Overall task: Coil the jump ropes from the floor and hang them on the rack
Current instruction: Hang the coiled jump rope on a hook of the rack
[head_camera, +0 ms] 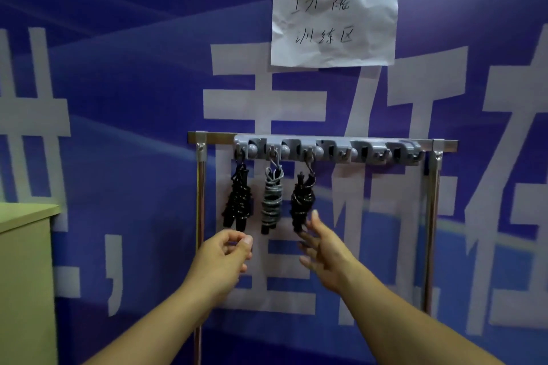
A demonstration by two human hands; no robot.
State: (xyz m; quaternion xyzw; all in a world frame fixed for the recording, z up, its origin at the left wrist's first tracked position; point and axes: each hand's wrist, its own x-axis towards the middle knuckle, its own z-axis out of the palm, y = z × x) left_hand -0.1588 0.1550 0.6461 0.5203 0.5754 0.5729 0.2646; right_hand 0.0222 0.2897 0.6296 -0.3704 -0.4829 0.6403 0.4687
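Three coiled jump ropes hang from hooks on the grey rack (367,151): a black one (238,198) at the left, a grey one (271,201) in the middle, and a black one with pale flecks (302,201) to its right. My left hand (221,261) hovers below the left rope, fingers loosely curled, holding nothing. With fingers spread, my right hand (324,255) sits just below the right rope, its fingertips close to the rope's lower end. The rack's right hooks are bare.
The rack hangs on a metal frame whose posts (200,201) (431,231) stand against a blue banner wall. A crumpled paper sign (333,21) is taped above. A pale green cabinet (26,261) stands at the left edge.
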